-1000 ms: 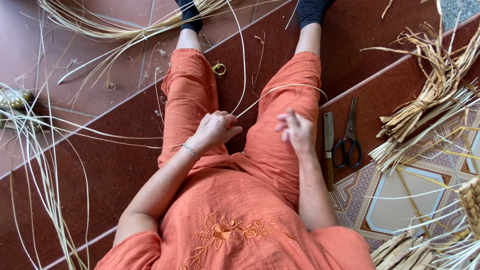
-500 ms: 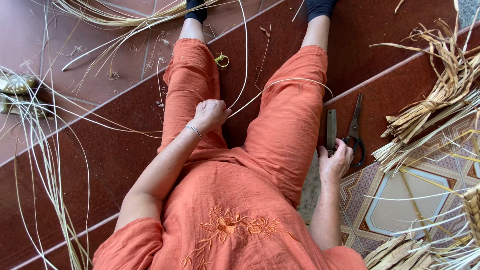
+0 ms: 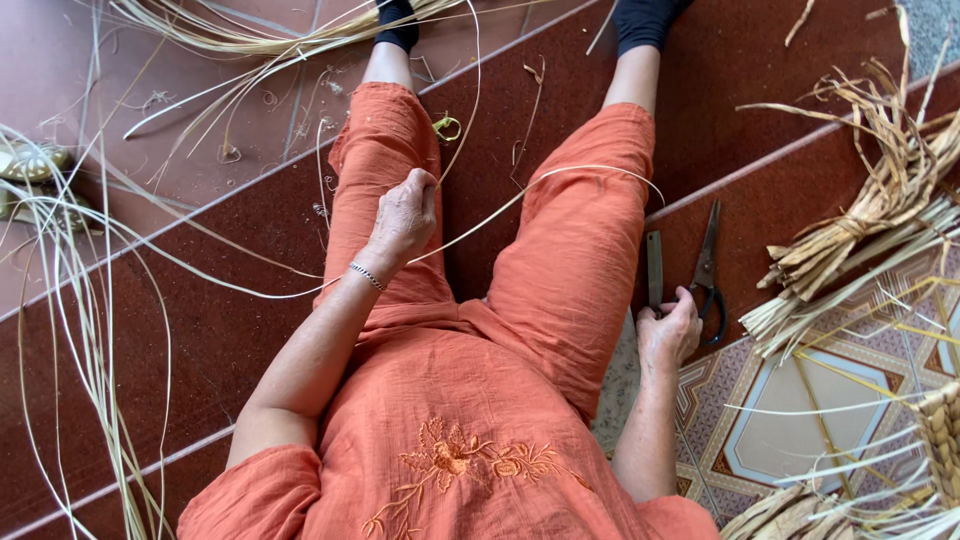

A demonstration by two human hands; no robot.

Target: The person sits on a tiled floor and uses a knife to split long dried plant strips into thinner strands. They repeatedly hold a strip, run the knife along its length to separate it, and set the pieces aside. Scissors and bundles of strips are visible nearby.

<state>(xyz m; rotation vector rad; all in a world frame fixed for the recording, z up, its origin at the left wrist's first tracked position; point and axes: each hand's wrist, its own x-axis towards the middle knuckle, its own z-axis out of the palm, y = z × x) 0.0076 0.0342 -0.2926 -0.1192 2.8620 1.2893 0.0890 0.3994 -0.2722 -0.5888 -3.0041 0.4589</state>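
Meanwhile, left hand (image 3: 405,212) rests on the thigh, fingers pinching a thin straw strand (image 3: 545,180) arcing over the knee. Right hand (image 3: 668,330), arm stretched down, curls fingers around scissors (image 3: 708,270) on the floor.

A thin pale straw strand (image 3: 520,200) runs through the closed left hand (image 3: 405,215) above the left thigh, arching over the right knee. Its other end trails left across the red floor (image 3: 200,340). On the floor beside the right thigh lie black-handled scissors (image 3: 706,275), blades pointing away, and a narrow flat knife (image 3: 654,272) parallel to them. The right hand (image 3: 668,332) rests on their near ends.
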